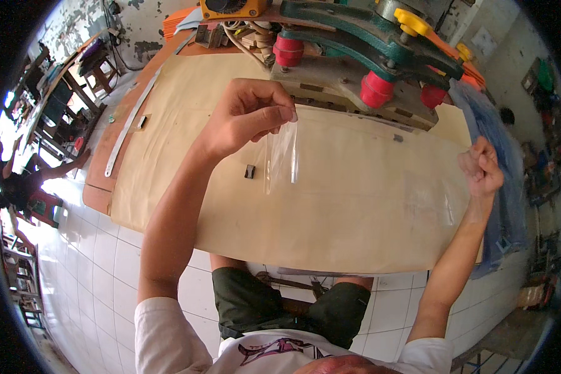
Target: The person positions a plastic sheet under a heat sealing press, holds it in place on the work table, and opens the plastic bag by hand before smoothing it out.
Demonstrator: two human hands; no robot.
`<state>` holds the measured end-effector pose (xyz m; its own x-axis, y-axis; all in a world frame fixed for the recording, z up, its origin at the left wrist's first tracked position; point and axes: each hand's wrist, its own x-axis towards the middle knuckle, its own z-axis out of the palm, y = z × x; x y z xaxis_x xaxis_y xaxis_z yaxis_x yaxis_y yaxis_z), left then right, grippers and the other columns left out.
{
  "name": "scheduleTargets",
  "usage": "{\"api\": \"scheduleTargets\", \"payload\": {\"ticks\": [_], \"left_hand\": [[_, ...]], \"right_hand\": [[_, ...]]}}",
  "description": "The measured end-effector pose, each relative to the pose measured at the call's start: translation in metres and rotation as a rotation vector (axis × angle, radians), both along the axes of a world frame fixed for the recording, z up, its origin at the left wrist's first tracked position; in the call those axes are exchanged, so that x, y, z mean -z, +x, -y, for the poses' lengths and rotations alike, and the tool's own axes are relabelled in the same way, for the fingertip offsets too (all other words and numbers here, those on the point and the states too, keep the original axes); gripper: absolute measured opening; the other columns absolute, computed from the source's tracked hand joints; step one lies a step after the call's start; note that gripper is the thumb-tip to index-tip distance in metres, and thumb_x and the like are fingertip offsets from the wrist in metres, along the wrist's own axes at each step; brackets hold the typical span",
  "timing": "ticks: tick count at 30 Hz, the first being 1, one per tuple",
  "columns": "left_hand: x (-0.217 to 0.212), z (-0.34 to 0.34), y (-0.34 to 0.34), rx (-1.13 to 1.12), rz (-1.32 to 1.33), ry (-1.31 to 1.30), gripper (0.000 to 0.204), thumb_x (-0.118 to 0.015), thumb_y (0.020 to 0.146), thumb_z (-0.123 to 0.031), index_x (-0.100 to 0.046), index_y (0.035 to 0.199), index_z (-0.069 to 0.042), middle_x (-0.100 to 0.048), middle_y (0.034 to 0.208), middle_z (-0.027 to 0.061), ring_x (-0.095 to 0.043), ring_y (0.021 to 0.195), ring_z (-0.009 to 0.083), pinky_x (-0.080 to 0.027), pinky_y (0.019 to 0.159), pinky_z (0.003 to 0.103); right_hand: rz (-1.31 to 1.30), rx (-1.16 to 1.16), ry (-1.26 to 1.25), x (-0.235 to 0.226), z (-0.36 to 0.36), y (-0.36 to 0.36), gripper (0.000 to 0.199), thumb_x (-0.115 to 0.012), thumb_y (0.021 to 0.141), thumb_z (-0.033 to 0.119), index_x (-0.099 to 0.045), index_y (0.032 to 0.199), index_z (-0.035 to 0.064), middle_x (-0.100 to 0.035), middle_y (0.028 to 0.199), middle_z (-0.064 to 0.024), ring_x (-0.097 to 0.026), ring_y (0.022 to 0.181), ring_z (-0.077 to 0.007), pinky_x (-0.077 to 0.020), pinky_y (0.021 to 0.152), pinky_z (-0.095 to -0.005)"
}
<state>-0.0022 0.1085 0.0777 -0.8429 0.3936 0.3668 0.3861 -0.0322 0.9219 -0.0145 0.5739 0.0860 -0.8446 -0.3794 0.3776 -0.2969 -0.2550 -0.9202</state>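
Note:
My left hand (246,118) is raised over the middle of the table, its thumb and fingers pinched together on a clear plastic sleeve (280,156). The sleeve hangs down from the fingertips, with light glinting along its edges. At the far right of the table, my right hand (487,169) is closed on another clear plastic piece (447,210). That piece is so see-through that its full outline cannot be made out. A small black object (249,171) lies on the tan table covering (330,218), below and left of the hanging sleeve.
A dark green machine (349,47) with red feet stands on a metal base at the back. A metal ruler (128,134) lies along the table's left side. Bluish plastic sheeting (505,206) hangs over the right edge. An orange-yellow device (234,7) sits at the back.

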Motion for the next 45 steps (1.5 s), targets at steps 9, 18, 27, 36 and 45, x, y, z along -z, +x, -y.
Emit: {"api": "scheduleTargets", "payload": {"ticks": [9, 18, 27, 36, 45], "left_hand": [[-0.005, -0.002, 0.003, -0.015, -0.029, -0.036, 0.013, -0.061, 0.083, -0.012, -0.066, 0.081, 0.0, -0.061, 0.07, 0.0008, -0.05, 0.062, 0.006, -0.037, 0.053, 0.022], [-0.005, 0.0, 0.003, -0.036, -0.034, -0.044, 0.011, -0.061, 0.082, -0.01, -0.066, 0.081, 0.0, -0.062, 0.074, 0.0006, -0.051, 0.065, 0.006, -0.037, 0.055, 0.022], [-0.002, 0.001, 0.001, -0.061, -0.065, -0.025, 0.011, -0.059, 0.082, -0.009, -0.065, 0.08, 0.0, -0.062, 0.075, 0.0, -0.048, 0.064, 0.005, -0.036, 0.055, 0.022], [0.005, -0.004, -0.004, -0.087, -0.154, -0.038, 0.01, -0.065, 0.083, -0.009, -0.061, 0.079, -0.002, -0.052, 0.067, -0.0043, -0.042, 0.061, 0.0018, -0.032, 0.052, 0.02], [0.007, -0.012, -0.004, -0.274, -0.288, -0.19, 0.024, -0.079, 0.075, -0.017, -0.06, 0.072, -0.004, -0.037, 0.049, -0.0069, -0.029, 0.047, 0.0019, -0.023, 0.043, 0.023]], "right_hand": [[0.004, -0.022, -0.033, -0.003, 0.0, 0.001, 0.02, -0.068, 0.081, 0.02, -0.052, 0.081, 0.0083, -0.036, 0.048, 0.0076, -0.029, 0.038, -0.0033, -0.024, 0.047, -0.0225], [-0.023, -0.018, -0.018, -0.002, -0.002, 0.002, 0.021, -0.067, 0.081, 0.021, -0.055, 0.084, 0.0056, -0.038, 0.054, 0.0067, -0.029, 0.04, -0.0035, -0.0228, 0.045, -0.0237], [-0.007, 0.022, 0.009, -0.003, 0.001, 0.005, 0.022, -0.069, 0.078, 0.023, -0.055, 0.083, 0.0061, -0.036, 0.052, 0.0069, -0.026, 0.04, -0.0035, -0.0208, 0.046, -0.0245], [-0.028, 0.0, -0.012, -0.004, 0.002, 0.004, 0.022, -0.07, 0.078, 0.022, -0.055, 0.082, 0.0067, -0.038, 0.052, 0.0067, -0.027, 0.039, -0.0035, -0.0207, 0.046, -0.0245], [-0.023, -0.012, 0.01, -0.004, 0.006, 0.006, 0.021, -0.069, 0.079, 0.022, -0.055, 0.082, 0.0066, -0.038, 0.052, 0.0064, -0.028, 0.039, -0.0045, -0.0224, 0.047, -0.0251]]}}
